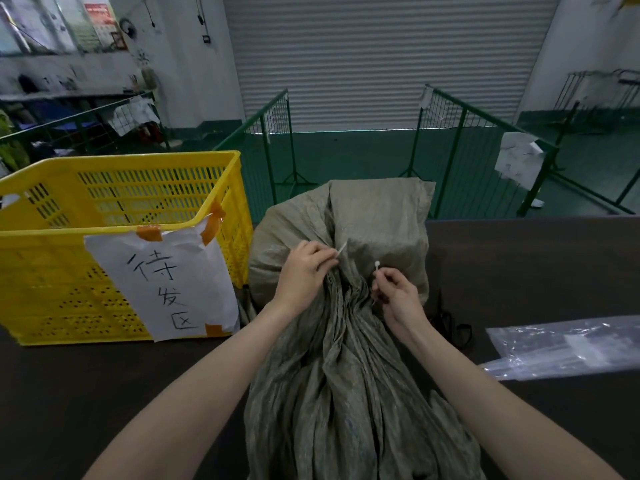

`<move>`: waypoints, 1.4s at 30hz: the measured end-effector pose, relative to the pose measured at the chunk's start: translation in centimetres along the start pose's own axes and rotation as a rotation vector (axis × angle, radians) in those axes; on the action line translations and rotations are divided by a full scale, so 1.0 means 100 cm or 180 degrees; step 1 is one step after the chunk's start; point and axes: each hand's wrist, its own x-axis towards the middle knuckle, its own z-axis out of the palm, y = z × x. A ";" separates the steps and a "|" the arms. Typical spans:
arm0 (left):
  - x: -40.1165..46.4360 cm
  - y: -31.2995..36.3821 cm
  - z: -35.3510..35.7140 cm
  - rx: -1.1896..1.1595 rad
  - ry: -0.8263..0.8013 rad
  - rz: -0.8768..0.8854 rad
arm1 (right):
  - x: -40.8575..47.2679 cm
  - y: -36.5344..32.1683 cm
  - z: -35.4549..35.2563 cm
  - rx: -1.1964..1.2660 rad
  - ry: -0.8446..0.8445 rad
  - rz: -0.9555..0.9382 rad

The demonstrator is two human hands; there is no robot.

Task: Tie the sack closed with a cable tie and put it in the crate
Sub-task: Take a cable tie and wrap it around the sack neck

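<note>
While the sack lies on the dark table, left hand pinches the cable tie tail and right hand pinches its head end at the gathered neck. Yellow crate just left, paper label reads 待发区.

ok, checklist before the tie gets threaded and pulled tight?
1. Left hand pinches the pointed tail of the cable tie: ok.
2. Right hand pinches the head end, with the head showing above the fingers: ok.
3. Sack neck is gathered into pleats between the hands: ok.
4. Tie passes fully around the neck: cannot tell, the fabric hides it.
5. Tail threaded through the head: not ok, the ends are apart.
6. Yellow crate is open-topped, beside the sack on the table: ok.
</note>
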 end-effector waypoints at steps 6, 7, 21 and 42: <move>0.013 0.004 0.004 -0.1192 -0.0458 -0.0930 | 0.007 -0.001 0.005 0.0326 -0.0096 0.0168; 0.013 0.005 0.004 -0.1220 -0.0563 -0.0961 | 0.008 -0.002 0.005 0.0352 -0.0141 0.0202; 0.015 0.012 0.008 -0.1305 -0.1489 -0.1043 | 0.010 -0.014 0.001 0.0587 -0.0439 0.0502; 0.013 0.010 0.005 -0.1186 -0.1612 -0.0992 | 0.007 -0.021 0.003 -0.0295 -0.0711 0.0416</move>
